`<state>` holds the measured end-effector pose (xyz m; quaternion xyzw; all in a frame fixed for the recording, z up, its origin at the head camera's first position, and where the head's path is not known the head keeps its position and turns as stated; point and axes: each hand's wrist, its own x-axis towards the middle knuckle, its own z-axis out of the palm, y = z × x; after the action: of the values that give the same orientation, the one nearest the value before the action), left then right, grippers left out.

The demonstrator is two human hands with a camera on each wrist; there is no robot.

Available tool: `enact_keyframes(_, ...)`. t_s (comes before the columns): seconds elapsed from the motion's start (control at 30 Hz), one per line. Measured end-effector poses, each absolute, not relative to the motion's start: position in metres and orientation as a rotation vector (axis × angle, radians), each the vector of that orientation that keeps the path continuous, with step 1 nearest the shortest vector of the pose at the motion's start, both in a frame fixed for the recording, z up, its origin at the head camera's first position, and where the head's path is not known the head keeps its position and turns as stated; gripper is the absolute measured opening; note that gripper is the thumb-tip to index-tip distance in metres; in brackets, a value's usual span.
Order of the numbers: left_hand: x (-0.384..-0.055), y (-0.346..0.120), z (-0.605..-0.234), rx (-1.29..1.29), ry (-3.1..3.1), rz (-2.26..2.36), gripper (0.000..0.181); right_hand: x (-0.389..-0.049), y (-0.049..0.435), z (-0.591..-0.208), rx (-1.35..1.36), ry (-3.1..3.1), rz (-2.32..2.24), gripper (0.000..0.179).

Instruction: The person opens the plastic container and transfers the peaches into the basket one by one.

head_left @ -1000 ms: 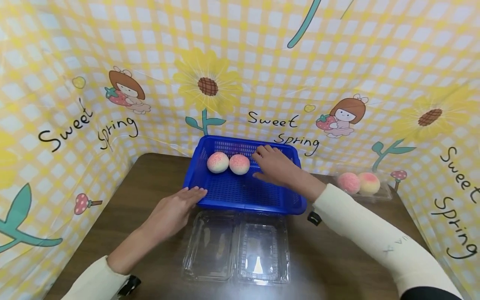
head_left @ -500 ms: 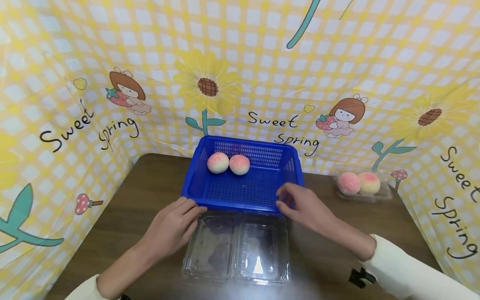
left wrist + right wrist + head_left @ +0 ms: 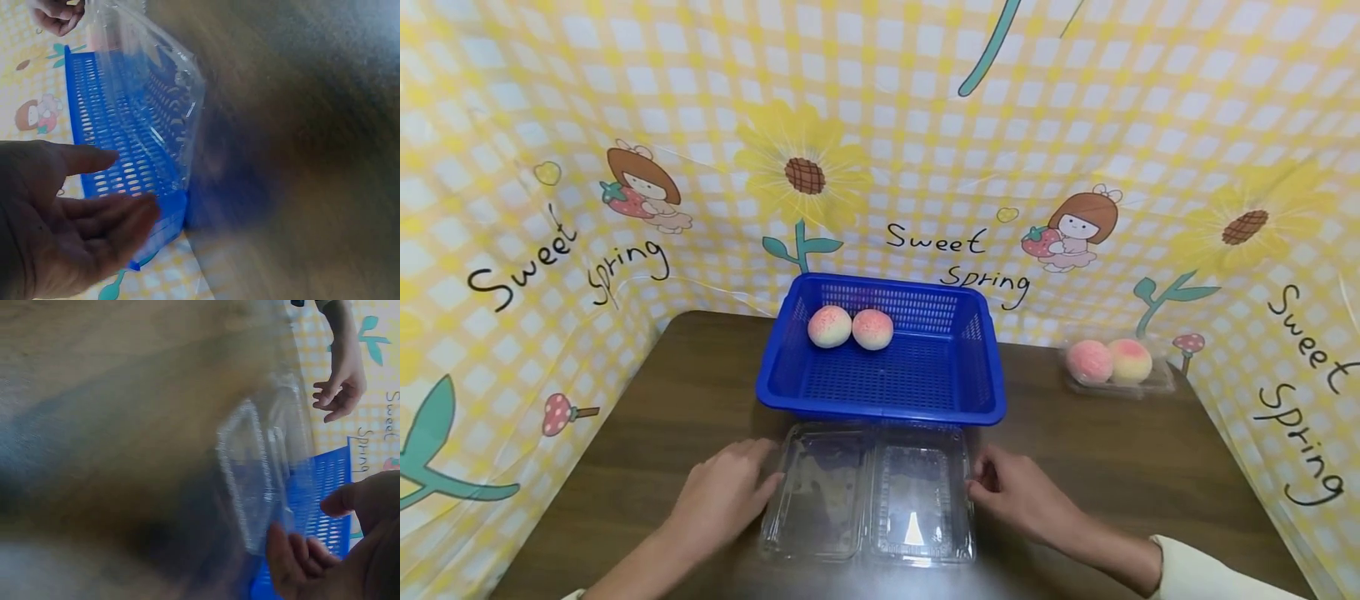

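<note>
A clear plastic clamshell box [image 3: 829,500] lies unfolded on the table, its two halves side by side. At its left edge is my left hand [image 3: 718,492], fingers extended and thumb apart from them, with nothing between in the left wrist view. My right hand [image 3: 1018,500] is at the box's right edge. Its fingers bend loosely, and the right wrist view shows a gap between thumb [image 3: 340,500] and fingers. Just behind the box stands a blue plastic basket [image 3: 880,412]. Two round, peach-like pieces, white with pink tops, sit in its back left: one left [image 3: 830,327], one right [image 3: 873,330].
At the back right of the brown table [image 3: 1075,442] is another clear plastic box [image 3: 1161,383] holding two pink and cream peach-like pieces [image 3: 1108,362]. A yellow checked cloth [image 3: 925,150] with printed flowers and figures hangs round the back and sides.
Both hands have come away from the basket and moved down towards me, to either side of the clear box. The basket, the round pieces and the boxes stay in place.
</note>
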<state>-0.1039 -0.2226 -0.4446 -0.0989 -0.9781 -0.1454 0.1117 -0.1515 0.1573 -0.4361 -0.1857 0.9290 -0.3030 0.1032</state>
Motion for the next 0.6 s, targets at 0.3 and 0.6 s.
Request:
enact_keyframes(0.3, -0.115, -0.218, -0.464, -0.140, -2.984, -0.602, 0.052, -0.154, 0.151, -0.453, -0.249, 2.361, -1.342, 0.037)
enact_keyframes(0.6, -0.120, -0.207, -0.474, -0.143, -3.045, -0.552, 0.046, -0.155, 0.149, -0.466, -0.037, 1.910, -1.621, 0.025)
